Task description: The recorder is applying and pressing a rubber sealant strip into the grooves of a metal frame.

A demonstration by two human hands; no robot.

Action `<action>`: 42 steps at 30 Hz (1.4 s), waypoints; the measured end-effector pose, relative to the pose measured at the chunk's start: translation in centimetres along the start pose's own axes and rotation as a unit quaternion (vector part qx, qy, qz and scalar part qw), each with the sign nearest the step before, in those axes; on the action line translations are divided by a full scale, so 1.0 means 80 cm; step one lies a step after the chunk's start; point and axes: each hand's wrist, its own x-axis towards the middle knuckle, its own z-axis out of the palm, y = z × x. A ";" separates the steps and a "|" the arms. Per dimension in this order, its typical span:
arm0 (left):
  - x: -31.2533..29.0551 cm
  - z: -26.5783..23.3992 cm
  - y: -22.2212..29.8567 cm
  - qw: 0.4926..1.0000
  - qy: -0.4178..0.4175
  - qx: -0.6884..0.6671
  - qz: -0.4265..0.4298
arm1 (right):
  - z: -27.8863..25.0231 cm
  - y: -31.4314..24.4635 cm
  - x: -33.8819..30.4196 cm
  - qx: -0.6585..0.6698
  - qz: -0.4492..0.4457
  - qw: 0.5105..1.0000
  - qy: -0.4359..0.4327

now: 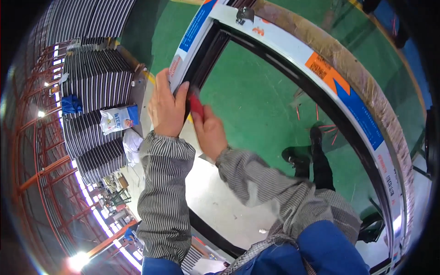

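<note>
A large window frame (293, 63), dark inside and covered with white, blue and orange protective film, spans the view before me. My left hand (167, 110) holds its left side bar, with the fingers on the outer face and the thumb toward the inner edge. Close beside it, my right hand (211, 135) is closed round a red-handled tool (196, 107). The tool's tip meets the dark inner edge of the bar near my left thumb. Motion blurs that tip, so its kind cannot be made out. Both forearms wear striped sleeve covers.
A metal bracket (244, 15) sits at the frame's top corner. Brown-wrapped padding (357, 68) runs along the far side. Stacked striped profiles (98, 85) stand at left, with a white-and-blue bag (119, 120) and blue cloth (71, 104) on them. Red strips (327, 127) lie on the green floor.
</note>
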 end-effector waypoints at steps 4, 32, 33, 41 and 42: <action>0.013 -0.010 0.011 0.999 -0.022 -0.019 -0.031 | -0.044 -0.033 0.095 0.080 0.024 0.992 0.095; -0.142 -0.048 -0.113 0.998 -0.054 0.013 -0.036 | 0.065 0.042 -0.044 -0.007 -0.010 0.997 0.071; -0.162 -0.054 -0.130 0.996 -0.060 0.026 -0.054 | 0.044 0.021 -0.005 0.058 0.025 0.995 0.075; -0.154 -0.055 -0.123 0.994 -0.071 0.029 -0.077 | 0.116 0.058 -0.093 -0.068 -0.066 0.988 0.120; -0.152 -0.055 -0.124 0.996 -0.068 0.026 -0.057 | 0.134 0.074 -0.148 -0.036 -0.004 0.999 -0.028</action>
